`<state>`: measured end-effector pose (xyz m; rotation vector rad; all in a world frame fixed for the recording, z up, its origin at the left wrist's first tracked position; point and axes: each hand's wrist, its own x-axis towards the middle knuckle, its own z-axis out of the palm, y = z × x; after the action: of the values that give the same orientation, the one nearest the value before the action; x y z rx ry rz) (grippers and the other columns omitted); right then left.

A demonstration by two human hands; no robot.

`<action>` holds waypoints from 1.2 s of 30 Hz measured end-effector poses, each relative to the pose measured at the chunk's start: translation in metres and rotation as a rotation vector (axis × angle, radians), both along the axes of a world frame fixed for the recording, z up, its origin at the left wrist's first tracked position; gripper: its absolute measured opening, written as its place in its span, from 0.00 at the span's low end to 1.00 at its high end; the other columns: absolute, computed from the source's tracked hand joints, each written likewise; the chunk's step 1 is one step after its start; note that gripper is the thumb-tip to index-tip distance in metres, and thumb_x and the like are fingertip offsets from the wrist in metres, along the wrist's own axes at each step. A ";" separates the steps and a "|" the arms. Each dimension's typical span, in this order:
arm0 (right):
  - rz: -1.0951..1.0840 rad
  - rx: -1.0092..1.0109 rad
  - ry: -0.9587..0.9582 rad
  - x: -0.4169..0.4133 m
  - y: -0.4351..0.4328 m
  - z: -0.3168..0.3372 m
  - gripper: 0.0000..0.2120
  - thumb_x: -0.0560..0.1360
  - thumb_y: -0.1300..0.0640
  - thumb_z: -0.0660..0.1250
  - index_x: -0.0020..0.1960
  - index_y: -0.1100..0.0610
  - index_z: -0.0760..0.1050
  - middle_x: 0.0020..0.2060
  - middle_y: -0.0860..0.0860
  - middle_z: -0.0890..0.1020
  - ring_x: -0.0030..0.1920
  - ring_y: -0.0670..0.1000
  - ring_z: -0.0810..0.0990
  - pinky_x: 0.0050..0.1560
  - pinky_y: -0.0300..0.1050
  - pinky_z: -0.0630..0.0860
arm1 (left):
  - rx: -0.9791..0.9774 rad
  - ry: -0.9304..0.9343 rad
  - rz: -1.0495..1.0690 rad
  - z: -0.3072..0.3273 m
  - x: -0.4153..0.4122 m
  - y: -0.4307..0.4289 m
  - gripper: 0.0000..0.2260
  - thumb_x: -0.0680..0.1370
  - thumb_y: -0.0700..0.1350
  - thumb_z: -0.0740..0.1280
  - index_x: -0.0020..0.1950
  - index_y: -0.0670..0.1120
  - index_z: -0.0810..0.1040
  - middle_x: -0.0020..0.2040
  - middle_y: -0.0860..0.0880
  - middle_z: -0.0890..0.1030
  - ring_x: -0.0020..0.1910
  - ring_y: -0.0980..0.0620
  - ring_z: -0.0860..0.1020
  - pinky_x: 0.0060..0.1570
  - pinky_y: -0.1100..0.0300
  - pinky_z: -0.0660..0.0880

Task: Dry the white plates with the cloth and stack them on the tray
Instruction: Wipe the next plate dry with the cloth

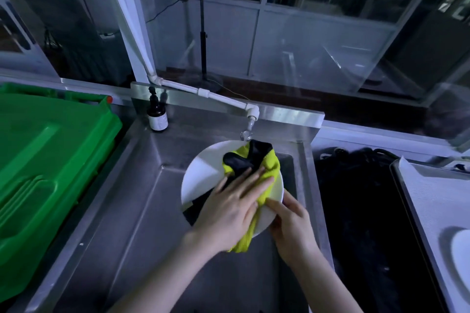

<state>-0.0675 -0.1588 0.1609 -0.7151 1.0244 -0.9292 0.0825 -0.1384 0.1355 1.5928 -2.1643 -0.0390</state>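
A white plate (203, 173) is held tilted over the steel sink (142, 185). My right hand (292, 223) grips its lower right rim, thumb on the face. A yellow-green and black cloth (269, 162) lies across the plate. My left hand (229, 208) presses flat on the cloth with straight fingers. At the far right a metal tray (417, 201) with a white liner holds another white plate (461, 251), cut off by the frame edge.
A white tap (250, 119) hangs just above the plate's top edge. A dark bottle (157, 115) stands at the sink's back left corner. A big green plastic bin (50, 160) fills the left side. A dark gap lies between sink and tray.
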 end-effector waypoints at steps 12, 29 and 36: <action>-0.118 -0.049 0.058 -0.009 -0.015 0.020 0.14 0.77 0.70 0.62 0.53 0.57 0.82 0.42 0.57 0.84 0.43 0.57 0.80 0.46 0.52 0.74 | 0.023 0.025 0.121 0.008 0.007 0.017 0.25 0.81 0.49 0.53 0.79 0.57 0.57 0.79 0.57 0.58 0.77 0.52 0.61 0.69 0.45 0.61; 0.289 -0.490 0.424 -0.025 -0.023 0.045 0.12 0.77 0.57 0.67 0.53 0.42 0.84 0.44 0.48 0.86 0.45 0.45 0.82 0.44 0.41 0.77 | 0.253 0.540 0.263 0.039 0.077 -0.035 0.37 0.62 0.80 0.59 0.66 0.64 0.63 0.50 0.42 0.83 0.45 0.43 0.81 0.48 0.46 0.78; 0.258 -0.717 0.768 -0.014 -0.045 0.049 0.19 0.81 0.51 0.65 0.43 0.67 0.72 0.32 0.51 0.69 0.33 0.44 0.66 0.33 0.43 0.63 | 0.203 0.701 0.188 0.055 0.071 -0.032 0.33 0.60 0.70 0.71 0.59 0.55 0.74 0.46 0.52 0.83 0.45 0.52 0.80 0.51 0.56 0.75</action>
<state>-0.0816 -0.2043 0.2100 -1.8597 1.2083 -0.7948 0.1536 -0.1707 0.1901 1.5686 -1.4980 -0.6711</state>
